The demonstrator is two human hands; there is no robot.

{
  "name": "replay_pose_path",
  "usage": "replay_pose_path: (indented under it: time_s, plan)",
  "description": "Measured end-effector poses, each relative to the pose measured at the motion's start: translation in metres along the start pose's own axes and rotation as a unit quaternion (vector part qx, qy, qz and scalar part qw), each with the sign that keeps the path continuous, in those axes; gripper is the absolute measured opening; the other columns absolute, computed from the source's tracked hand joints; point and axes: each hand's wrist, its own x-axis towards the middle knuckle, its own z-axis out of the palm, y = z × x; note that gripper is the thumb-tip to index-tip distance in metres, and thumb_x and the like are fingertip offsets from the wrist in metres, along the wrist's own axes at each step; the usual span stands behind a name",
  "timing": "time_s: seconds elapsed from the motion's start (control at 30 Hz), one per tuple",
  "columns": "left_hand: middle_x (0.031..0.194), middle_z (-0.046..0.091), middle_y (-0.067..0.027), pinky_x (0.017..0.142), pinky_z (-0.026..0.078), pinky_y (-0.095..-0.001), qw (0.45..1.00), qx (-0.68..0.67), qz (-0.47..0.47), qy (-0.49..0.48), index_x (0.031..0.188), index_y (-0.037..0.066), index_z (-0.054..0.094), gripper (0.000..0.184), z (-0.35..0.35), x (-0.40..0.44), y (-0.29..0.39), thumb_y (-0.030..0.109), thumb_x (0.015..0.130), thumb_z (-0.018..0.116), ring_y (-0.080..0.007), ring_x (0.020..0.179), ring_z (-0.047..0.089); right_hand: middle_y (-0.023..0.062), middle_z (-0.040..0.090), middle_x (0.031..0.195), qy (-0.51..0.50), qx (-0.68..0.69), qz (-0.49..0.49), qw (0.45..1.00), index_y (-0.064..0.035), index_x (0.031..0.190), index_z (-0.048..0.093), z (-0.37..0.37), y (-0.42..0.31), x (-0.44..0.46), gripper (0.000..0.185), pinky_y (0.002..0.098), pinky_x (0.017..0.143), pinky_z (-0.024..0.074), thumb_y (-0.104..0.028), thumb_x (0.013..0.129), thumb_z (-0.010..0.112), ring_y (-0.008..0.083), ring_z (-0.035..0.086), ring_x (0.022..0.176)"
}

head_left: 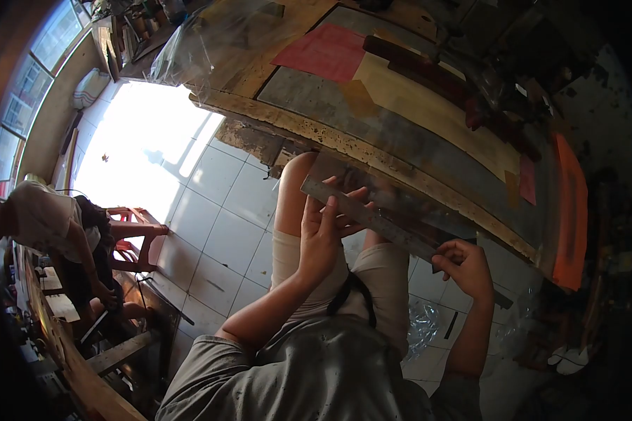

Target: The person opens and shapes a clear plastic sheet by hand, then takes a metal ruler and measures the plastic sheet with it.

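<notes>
A wooden workbench [372,156] slants across the top and right, its front edge scarred and worn. On its grey surface lie pink paper [323,52] and a long cream sheet [439,118]; an orange sheet [570,210] hangs at the right end. At upper left, a clear plastic bag [186,59] sits beside clutter. A window [29,91] lines the far left, and sunlight glares on the white tiled floor [214,228]. At left, a person [49,214] in a pale shirt is near a red stool [144,242]. Crumpled clear plastic [423,324] lies on the tiles at lower right.
</notes>
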Motion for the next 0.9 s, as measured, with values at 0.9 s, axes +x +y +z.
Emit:
replay_pose_path:
  time_s: [0.9]
  plan:
    - [0.132,0.06,-0.0277,0.081,0.064,-0.0382,0.992,0.111,0.031,0.049,0.156,0.016,0.013,0.05,0.009,0.0,0.01,0.023,0.112,0.035,-0.0375,0.111,0.069,0.0073,0.07,0.096,-0.2,0.038,-0.043,0.978,0.0041,0.127,0.061,-0.03,0.002,0.009,0.041,0.0291,0.077,0.0537,-0.014,0.093,0.074,0.0126,0.068,0.081]
